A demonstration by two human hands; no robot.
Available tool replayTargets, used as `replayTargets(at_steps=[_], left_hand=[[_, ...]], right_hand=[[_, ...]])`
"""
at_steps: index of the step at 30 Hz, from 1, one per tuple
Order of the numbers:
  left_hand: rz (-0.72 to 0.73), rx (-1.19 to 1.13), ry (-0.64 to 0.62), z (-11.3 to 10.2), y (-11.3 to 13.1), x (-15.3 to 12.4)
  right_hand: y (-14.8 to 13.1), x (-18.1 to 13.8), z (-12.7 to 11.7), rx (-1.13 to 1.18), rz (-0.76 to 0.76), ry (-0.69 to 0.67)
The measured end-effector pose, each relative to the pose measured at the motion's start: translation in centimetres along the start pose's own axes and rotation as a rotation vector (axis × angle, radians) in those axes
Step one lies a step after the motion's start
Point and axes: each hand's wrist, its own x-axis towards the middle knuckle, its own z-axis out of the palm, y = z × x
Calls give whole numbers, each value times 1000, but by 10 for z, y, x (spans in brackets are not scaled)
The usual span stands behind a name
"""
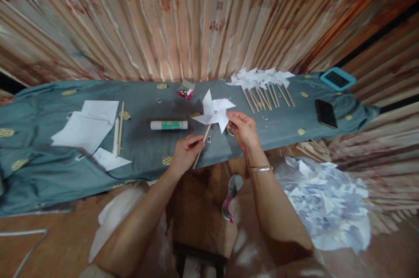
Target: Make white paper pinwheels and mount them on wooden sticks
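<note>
I hold a white paper pinwheel [214,111] on a thin wooden stick [201,152] over the grey-green cloth [147,147]. My left hand [185,152] is closed round the stick below the paper. My right hand [242,130] pinches the tip of one paper blade at the pinwheel's right side. A small metal pin shows at the pinwheel's centre.
A glue stick [169,125] lies just left of the pinwheel. Several finished pinwheels [262,84] lie at the back right. White paper sheets [87,129] and sticks [120,127] lie at left. Also here: a small red box [185,91], a black phone [325,113], a blue-cased device [337,78], a bag of paper scraps [322,201].
</note>
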Motion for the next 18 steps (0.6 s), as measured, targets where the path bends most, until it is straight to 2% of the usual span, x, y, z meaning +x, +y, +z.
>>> replayTargets(at_steps=[18], left_hand=[[-11,6,11,1,0,1]], right_hand=[[6,-5,6,-26,41,-45]])
